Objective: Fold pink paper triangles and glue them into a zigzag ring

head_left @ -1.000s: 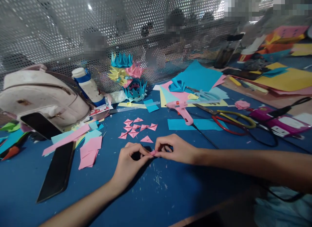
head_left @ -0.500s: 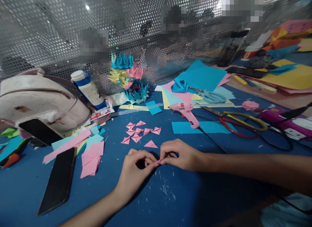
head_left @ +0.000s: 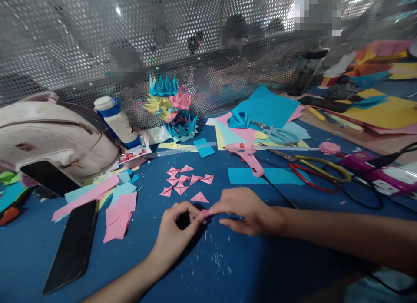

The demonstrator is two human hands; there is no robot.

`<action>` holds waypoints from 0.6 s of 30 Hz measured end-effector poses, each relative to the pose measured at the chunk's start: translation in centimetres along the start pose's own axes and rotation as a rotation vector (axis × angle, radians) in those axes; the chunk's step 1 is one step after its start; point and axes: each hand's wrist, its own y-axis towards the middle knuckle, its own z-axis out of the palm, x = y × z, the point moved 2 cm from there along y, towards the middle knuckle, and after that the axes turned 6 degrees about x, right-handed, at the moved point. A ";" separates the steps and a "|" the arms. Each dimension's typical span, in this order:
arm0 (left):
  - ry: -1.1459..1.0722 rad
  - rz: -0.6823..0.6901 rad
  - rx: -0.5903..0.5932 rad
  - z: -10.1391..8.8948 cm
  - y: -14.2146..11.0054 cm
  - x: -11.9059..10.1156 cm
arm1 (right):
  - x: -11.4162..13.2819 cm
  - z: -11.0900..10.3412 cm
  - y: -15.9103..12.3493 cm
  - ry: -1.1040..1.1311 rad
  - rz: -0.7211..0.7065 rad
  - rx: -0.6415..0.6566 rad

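Between the thumb and forefinger of my left hand (head_left: 177, 229) is a small piece of pink folded paper (head_left: 204, 213), held low over the table. My right hand (head_left: 249, 209) reaches in from the right, its forefinger stretched to the paper's right end and its thumb apart below. The paper's exact shape is partly covered by my fingers. Just beyond lies a single pink folded triangle (head_left: 200, 197), with a cluster of several similar pink triangles (head_left: 183, 179) behind it.
A pink glue gun (head_left: 246, 154) lies beyond my right hand, beside a blue paper strip (head_left: 269, 176) and red-and-yellow-handled scissors (head_left: 321, 172). Leftward are a phone (head_left: 72, 246), pink paper pieces (head_left: 120, 214) and a backpack (head_left: 48, 133). Folded paper flowers (head_left: 182, 126) stand by the perforated screen (head_left: 81, 42).
My right thumb has come away from the pink paper, leaving the forefinger extended against it. My left hand still pinches the paper. The view has shifted slightly.
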 end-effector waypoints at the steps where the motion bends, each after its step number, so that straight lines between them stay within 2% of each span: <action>1: -0.048 -0.002 0.004 -0.1 0.0 0.0 | 0.1 -0.2 -0.1 -0.145 -0.109 0.026; 3: -0.105 0.004 0.008 -0.2 0.0 -0.1 | 0.2 -0.4 -0.3 -0.313 -0.233 0.096; 5: -0.117 0.007 0.012 -0.3 -0.1 -0.3 | -0.1 -0.5 -0.3 -0.305 -0.222 0.114; 8: -0.092 0.018 0.020 -0.2 -0.4 -0.5 | -0.5 -0.7 -0.1 -0.199 -0.070 0.090; 10: -0.071 0.029 0.030 -0.1 -0.5 -0.5 | -0.8 -0.6 0.1 -0.162 0.036 0.156; 13: -0.054 0.034 0.044 0.1 -0.7 -0.5 | -1.1 -0.6 0.5 -0.100 0.122 0.261; 16: -0.046 0.035 0.043 0.1 -0.7 -0.5 | -1.4 -0.9 0.6 -0.064 0.205 0.205; 18: -0.052 0.032 0.058 0.1 -0.6 -0.5 | -1.9 -1.1 0.5 -0.138 0.254 0.162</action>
